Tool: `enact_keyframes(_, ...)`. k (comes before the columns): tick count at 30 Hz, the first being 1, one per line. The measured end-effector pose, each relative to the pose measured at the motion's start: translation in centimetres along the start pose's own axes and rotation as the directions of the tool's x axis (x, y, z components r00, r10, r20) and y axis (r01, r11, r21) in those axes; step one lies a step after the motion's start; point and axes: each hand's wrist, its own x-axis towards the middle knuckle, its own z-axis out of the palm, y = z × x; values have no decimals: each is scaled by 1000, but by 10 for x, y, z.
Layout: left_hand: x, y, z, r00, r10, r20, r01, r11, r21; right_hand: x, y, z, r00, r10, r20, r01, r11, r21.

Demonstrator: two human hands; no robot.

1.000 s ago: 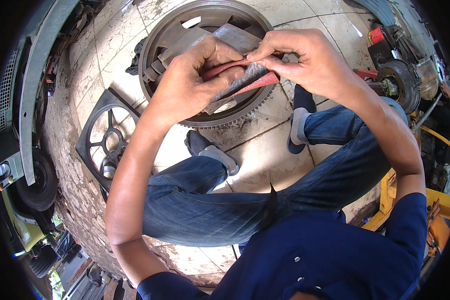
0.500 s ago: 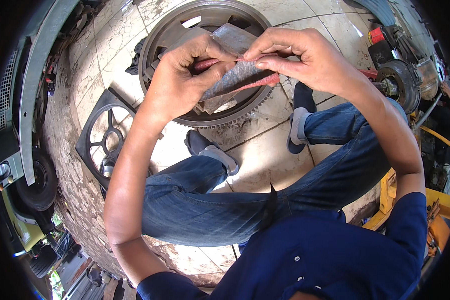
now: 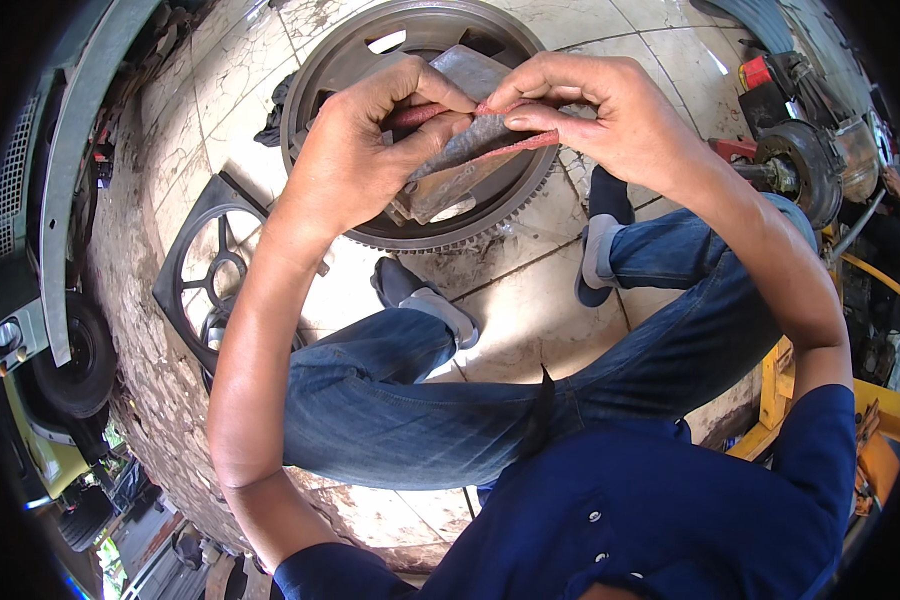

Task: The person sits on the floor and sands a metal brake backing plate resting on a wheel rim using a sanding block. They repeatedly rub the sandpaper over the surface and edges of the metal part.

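Far left on the tile floor lies a black spoked fan shroud (image 3: 215, 285), w/ the big toothed flywheel ring (image 3: 320, 90) beyond it. My left hand (image 3: 370, 140) is clamped on the grey metal pad (image 3: 460, 165), held up over the ring, thumb on its face; my right hand (image 3: 600, 115) pinches the reddish sandpaper strip (image 3: 515, 145) lying across the pad. Looks like I'm mid-sanding, prob. next stroke needs firm, even pressure w/o letting the pad twist.

This is a vehicle repair workshop. A toothed flywheel (image 3: 425, 215) lies on the dirty tiled floor (image 3: 530, 320). Left of it is a black fan shroud (image 3: 205, 280), right a brake drum (image 3: 800, 175).
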Motion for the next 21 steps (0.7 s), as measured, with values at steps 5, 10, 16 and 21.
enact_keyframes(5, -1, 3, 3, 997, 51, -65, -53, 998, -23, 3, -16, -2, 998, -58, 19, 61, 960, -274)
enact_keyframes(10, 0, 10, 0, 993, 114, -13, -110, 979, 172, -1, -11, -6, 992, 103, 68, -97, 992, -81)
enact_keyframes(16, -1, 10, 1, 981, 193, -34, -174, 938, 300, 0, 0, 0, 1000, -11, 3, 11, 994, -110)
enact_keyframes(21, -4, -5, 0, 998, 0, -61, 13, 977, 212, 0, 0, -1, 999, -46, -16, 40, 964, -261)
